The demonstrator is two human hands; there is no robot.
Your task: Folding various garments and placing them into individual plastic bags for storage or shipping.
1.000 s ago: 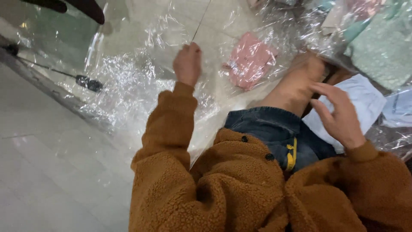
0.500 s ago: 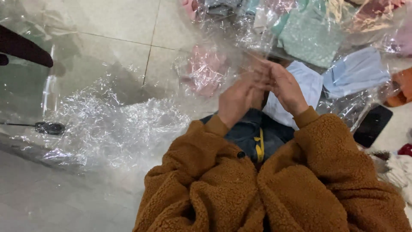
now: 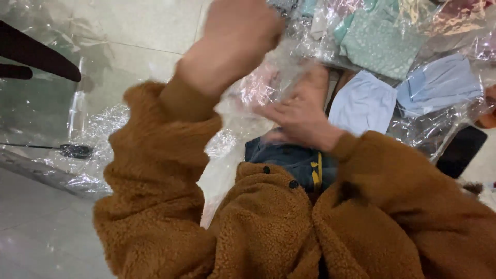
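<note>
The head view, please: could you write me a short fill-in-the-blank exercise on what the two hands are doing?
1. The raised left hand and the right hand handle a clear ____ bag.
2. Both sleeves are fuzzy and ____ in colour.
3. The folded green cloth lies at the picture's upper ____.
4. The dark phone lies at the picture's ____ edge.

Missing words: plastic; brown; right; right

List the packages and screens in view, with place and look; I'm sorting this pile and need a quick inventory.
Clear plastic bag: crinkled, between left hand and right hand.
Green packet: top right, mint speckled fabric in clear wrap.
Blue packet: right, pale blue folded fabric in clear wrap.
Pink packet: centre, partly hidden.
Phone: right edge, flat, dark screen.
</note>
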